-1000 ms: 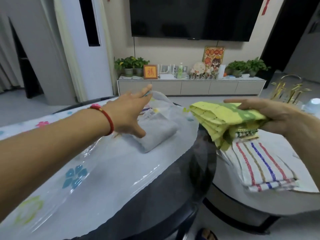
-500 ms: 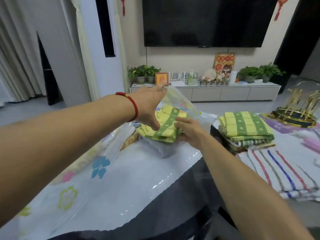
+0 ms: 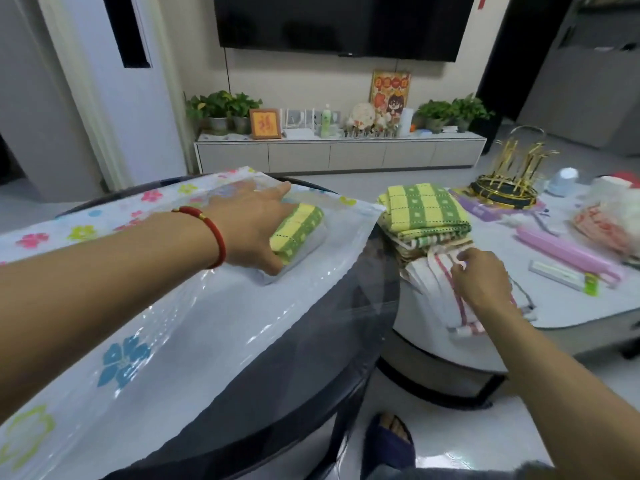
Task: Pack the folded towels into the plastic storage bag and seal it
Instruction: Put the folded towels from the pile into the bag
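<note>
A clear plastic storage bag with flower prints lies across the dark round table. Inside it a folded yellow-green towel rests on a grey one. My left hand lies flat on the bag, pressing beside and over that towel. To the right, a stack of folded towels sits on the white table, topped by a yellow-green checked one. My right hand pinches the edge of a white towel with red stripes at the stack's near side.
On the white table lie a pink sealing clip, a white slider piece, a gold rack and a bagged bundle. A gap separates the two tables. My slippered foot is on the floor below.
My right hand has left the yellow-green towel in the bag and moved right to the striped towel. My left hand has dropped from holding the bag mouth up to lying flat on it.
</note>
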Available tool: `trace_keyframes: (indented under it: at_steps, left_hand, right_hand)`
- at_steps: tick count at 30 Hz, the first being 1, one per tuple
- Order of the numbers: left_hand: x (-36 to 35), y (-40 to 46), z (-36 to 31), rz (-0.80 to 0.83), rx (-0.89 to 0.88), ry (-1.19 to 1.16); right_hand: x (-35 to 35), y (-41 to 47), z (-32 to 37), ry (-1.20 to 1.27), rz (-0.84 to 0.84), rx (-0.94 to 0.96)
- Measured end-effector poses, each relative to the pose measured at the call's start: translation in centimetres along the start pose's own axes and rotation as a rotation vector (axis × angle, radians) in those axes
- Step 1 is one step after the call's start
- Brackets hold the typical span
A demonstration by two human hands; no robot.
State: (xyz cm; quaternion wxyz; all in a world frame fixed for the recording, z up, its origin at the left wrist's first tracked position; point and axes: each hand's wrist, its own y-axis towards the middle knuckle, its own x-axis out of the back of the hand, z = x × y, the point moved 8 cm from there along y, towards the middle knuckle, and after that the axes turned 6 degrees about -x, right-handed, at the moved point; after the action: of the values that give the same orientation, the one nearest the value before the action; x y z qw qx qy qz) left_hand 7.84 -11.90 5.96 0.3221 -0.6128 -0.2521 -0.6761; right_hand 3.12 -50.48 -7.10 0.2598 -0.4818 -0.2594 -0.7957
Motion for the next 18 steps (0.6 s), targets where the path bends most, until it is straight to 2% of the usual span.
trace_keyframes:
  at_steps: [2, 5, 9, 12, 15, 18]
  left_hand:
    - [-0.7, 0.0, -0.2, 0.004, 0.009, -0.024]
    - [-1.7, -0.4, -0.4, 0.011, 0.018, -0.047]
    - [-2.7, -1.4, -0.3, -0.008, 0.04, -0.054]
    - [-3.5, -3.1, 0.5, -0.059, 0.13, -0.047]
    - [-5.0, -5.4, 1.3, -0.069, 0.264, -0.07]
    - [-6.0, -7.9, 1.6, -0.09, 0.334, -0.044]
  right_hand:
    - [-1.5, 1.0, -3.4, -0.145, 0.109, -0.091]
    - [-2.3, 1.8, -5.8, -0.167, 0.207, -0.196]
    - [-1.0, 2.8, -5.5, -0.176, 0.151, -0.202]
    - [-0.3, 3.6, -5.5, -0.068, 0.148, -0.258]
    - [-0.6, 3.6, -5.9, 0.112, 0.303, -0.344]
    - [0.1, 2.7, -5.5, 0.388, 0.398, -0.342]
